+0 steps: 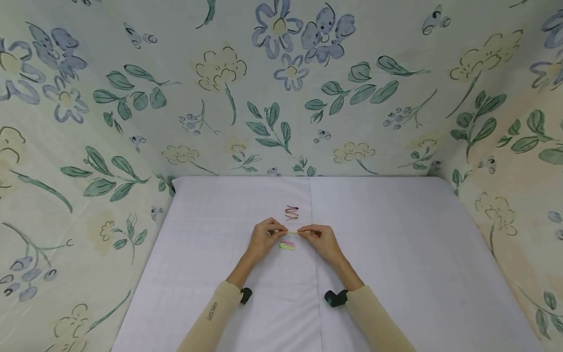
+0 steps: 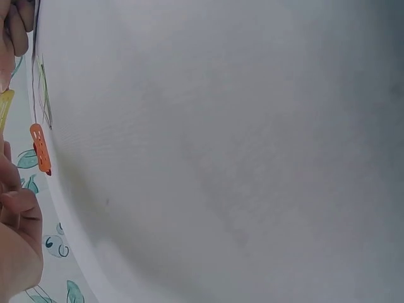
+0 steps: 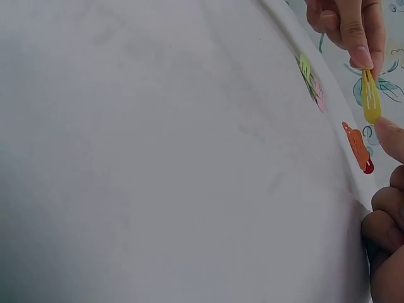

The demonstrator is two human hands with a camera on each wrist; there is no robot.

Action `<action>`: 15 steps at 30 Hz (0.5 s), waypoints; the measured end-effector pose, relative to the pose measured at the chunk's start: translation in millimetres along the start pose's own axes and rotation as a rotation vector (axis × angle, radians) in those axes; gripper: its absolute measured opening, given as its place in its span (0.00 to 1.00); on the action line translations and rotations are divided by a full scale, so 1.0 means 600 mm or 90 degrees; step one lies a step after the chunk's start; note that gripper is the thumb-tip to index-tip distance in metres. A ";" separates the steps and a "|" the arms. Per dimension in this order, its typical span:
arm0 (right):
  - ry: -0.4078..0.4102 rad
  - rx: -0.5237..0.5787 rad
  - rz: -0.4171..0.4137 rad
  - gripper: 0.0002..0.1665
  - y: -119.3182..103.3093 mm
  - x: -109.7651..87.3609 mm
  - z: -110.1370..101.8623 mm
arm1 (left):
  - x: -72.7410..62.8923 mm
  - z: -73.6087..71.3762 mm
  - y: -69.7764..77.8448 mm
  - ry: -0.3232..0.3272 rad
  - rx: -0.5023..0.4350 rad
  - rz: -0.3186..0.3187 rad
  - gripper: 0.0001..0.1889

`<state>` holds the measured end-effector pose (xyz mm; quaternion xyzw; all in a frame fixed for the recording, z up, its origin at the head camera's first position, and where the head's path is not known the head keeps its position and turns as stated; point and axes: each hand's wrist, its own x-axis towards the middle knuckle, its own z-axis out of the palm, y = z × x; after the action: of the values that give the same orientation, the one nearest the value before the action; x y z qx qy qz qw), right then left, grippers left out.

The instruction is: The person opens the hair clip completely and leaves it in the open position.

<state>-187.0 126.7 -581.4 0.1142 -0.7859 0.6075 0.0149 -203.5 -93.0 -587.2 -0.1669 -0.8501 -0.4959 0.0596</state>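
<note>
A yellow snap hair clip (image 3: 371,101) is stretched between my two hands above the white cloth. My left hand (image 1: 264,237) pinches one end of it between thumb and fingers. At the other end, the thumb and forefinger of my right hand (image 1: 322,240) grip the clip. Just beyond the hands lie several orange and red hair clips (image 1: 292,212), spaced in a short column. Closer to me, below the held clip, green and pink hair clips (image 1: 288,246) lie side by side on the cloth. The left wrist view catches only part of the yellow clip (image 2: 5,108) at its edge.
A white cloth (image 1: 387,244) with a lengthwise crease covers the table. Floral fabric (image 1: 272,112) hangs behind the table and along both sides. Dark wrist cameras (image 1: 336,298) sit at the cuffs of the beige sleeves (image 1: 211,318).
</note>
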 end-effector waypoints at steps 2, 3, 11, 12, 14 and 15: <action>-0.001 0.000 0.001 0.07 0.002 0.000 0.000 | 0.000 0.000 0.000 -0.002 0.001 0.002 0.03; -0.001 0.001 0.003 0.07 0.003 0.001 0.000 | 0.000 0.000 0.000 -0.004 0.000 0.002 0.03; -0.011 -0.011 0.012 0.07 0.018 0.006 0.002 | 0.002 0.001 0.004 -0.002 0.002 -0.001 0.02; -0.012 -0.014 0.014 0.07 0.026 0.007 0.002 | 0.002 0.001 0.005 -0.002 -0.001 0.000 0.02; -0.011 -0.025 0.024 0.07 0.042 0.010 0.004 | 0.003 0.001 0.005 -0.001 -0.007 -0.001 0.02; -0.008 -0.028 0.026 0.07 0.050 0.012 0.005 | 0.003 0.002 0.006 0.000 -0.009 -0.004 0.03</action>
<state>-199.6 130.0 -609.7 0.1015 -0.8016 0.5892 -0.0004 -204.0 -90.3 -584.5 -0.1647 -0.8471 -0.5020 0.0568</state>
